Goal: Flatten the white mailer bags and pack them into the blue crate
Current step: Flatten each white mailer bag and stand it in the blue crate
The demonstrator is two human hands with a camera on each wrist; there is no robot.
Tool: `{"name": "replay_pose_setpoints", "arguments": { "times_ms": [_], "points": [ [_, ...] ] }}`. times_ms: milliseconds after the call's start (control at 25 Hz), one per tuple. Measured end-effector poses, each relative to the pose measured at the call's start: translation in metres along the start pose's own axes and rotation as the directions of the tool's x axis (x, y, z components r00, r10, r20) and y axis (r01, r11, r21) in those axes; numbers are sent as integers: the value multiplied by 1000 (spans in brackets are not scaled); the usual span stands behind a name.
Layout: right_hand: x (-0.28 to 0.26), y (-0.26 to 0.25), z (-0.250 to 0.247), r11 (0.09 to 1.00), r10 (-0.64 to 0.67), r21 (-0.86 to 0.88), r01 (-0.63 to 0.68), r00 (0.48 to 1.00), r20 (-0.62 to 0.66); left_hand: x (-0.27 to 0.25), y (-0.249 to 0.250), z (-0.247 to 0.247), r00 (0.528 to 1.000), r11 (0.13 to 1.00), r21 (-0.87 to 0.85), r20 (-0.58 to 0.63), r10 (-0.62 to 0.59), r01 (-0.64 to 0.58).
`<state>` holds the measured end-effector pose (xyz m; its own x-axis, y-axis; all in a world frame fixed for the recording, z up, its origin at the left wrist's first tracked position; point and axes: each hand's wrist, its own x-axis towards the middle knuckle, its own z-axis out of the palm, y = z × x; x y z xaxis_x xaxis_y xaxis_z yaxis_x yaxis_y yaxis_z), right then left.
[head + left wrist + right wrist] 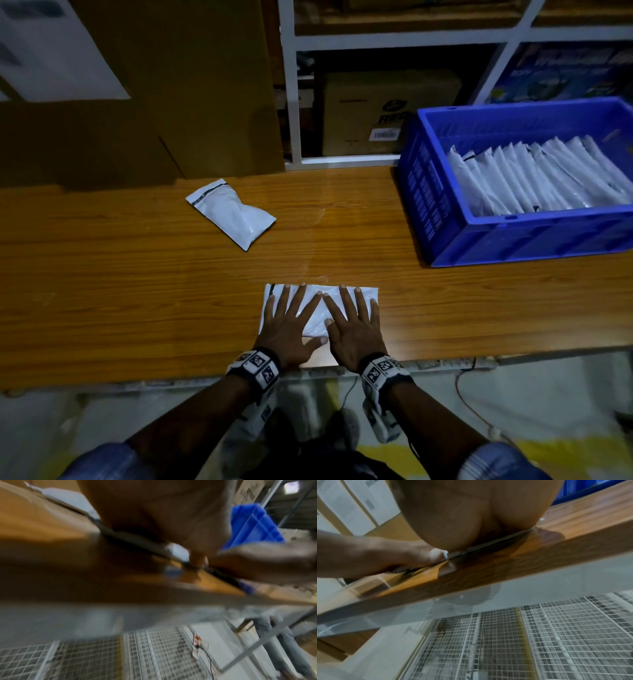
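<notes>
Left hand, right hand: fingers spread, palms pressing mailer bag flat beneath them. Advice: sweep outward, expelling air. Blue crate: beyond right hand.

Glossy wood-grain table; blue plastic crate; smooth white plastic mailers.

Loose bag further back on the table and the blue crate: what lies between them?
Only bare wooden table. In the head view nothing sits between the loose bag and the crate.
</notes>
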<state>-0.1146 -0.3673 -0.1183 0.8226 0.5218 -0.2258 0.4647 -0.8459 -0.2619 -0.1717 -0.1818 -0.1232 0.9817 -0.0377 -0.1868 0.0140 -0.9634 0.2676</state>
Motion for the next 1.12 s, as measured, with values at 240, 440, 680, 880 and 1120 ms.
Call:
{"name": "replay_pose_setpoints", "arguments": {
  "times_ms": [240,440,680,880,1120],
  "points": [
    [0,-3,-8,996,6,92,-13,997,72,1,-10,-18,995,981,168,43,95,-101],
    [4,2,-30,998,-37,64,18,954,298,18,-4,-57,955,979,180,295,42,-98],
    [12,-2,-57,997,-63,-17,70,967,246,42,-2,-96,911,969,190,405,71,-160],
    [22,-7,-98,992,-66,-93,88,975,211,39,3,-89,978,990,143,208,-31,1],
    [33,-29,-148,977,-25,-204,64,982,187,32,12,-104,991,995,-39,-89,-95,92]
  ]
}}
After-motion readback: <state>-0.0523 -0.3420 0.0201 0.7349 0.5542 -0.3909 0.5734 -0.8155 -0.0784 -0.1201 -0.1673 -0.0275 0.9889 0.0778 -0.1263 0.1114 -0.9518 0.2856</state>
